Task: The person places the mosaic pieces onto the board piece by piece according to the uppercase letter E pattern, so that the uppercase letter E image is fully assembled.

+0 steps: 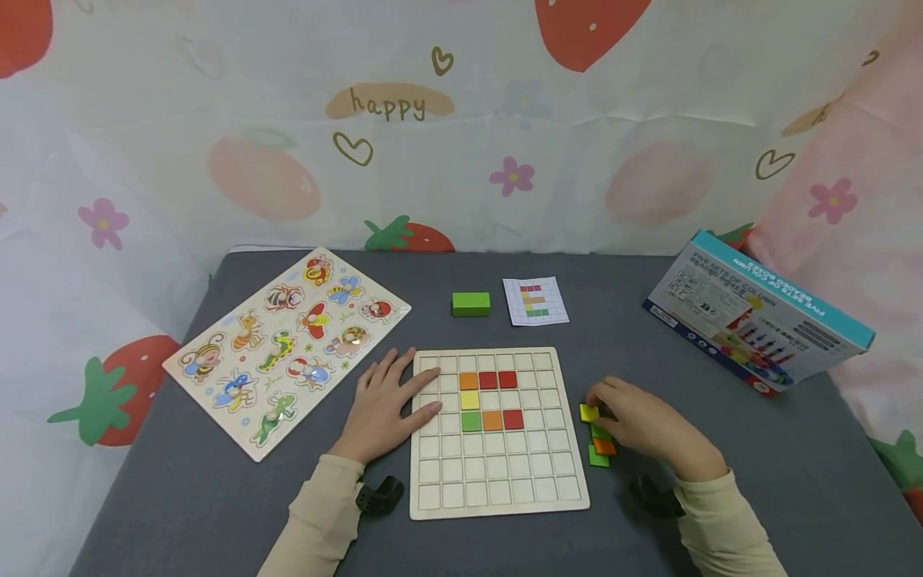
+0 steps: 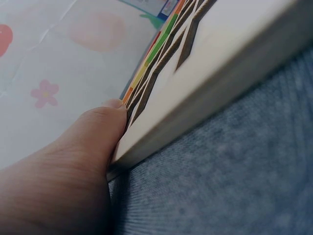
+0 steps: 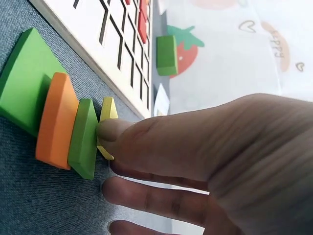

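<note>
Presently: right hand (image 1: 644, 420) pinching yellow tile (image 1: 588, 413); left hand (image 1: 380, 410) spread on board (image 1: 497, 467); tile likely light, stiff, best held by edges.

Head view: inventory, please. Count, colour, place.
Grid board: 1, pale, centre
Board tiles: 7 (3 red, 2 orange, yellow, green), on grid
Loose tiles: 4 visible (2 green, orange, yellow), right of board
Block: 1, green, beyond board
Pattern card: 1, white, right of block
Insect puzzle: 1, multicoloured, left
Box: 1, blue-grey, right rear
Tablecloth: 1, grey, beneath
Backdrop: count unclear, white-pink, behind
Sleeves: 2, beige, both arms
Wrist devices: 2, black, at sleeve ends
Left hand: 1, on board
Right hand: 1, pinching yellow loose tile
</note>
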Motion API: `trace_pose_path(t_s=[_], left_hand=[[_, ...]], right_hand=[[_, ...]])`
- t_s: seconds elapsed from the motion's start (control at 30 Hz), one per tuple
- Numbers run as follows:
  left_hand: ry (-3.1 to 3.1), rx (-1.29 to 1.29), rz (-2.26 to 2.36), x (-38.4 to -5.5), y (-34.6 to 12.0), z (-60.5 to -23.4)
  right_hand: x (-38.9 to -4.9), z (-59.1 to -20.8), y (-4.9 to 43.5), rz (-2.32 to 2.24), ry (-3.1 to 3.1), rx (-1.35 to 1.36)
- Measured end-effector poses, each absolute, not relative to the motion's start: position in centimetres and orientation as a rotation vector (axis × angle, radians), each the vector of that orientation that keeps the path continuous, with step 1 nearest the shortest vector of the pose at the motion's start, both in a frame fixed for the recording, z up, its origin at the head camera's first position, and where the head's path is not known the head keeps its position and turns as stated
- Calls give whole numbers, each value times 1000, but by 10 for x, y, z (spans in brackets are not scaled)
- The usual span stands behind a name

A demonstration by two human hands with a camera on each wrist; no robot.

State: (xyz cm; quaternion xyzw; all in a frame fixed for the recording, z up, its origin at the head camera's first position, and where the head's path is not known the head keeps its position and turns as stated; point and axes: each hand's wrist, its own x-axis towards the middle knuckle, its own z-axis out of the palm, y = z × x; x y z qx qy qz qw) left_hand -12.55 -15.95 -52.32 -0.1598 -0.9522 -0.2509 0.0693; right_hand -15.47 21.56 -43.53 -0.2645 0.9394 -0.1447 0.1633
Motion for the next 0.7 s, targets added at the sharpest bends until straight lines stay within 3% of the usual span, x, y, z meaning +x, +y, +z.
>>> trace_pose_path(t_s=[0.7], left_hand=[[-2849,-487,-746,-125,-160,-523]], right_hand=[[-148,-425,190,-361,2772,-968]])
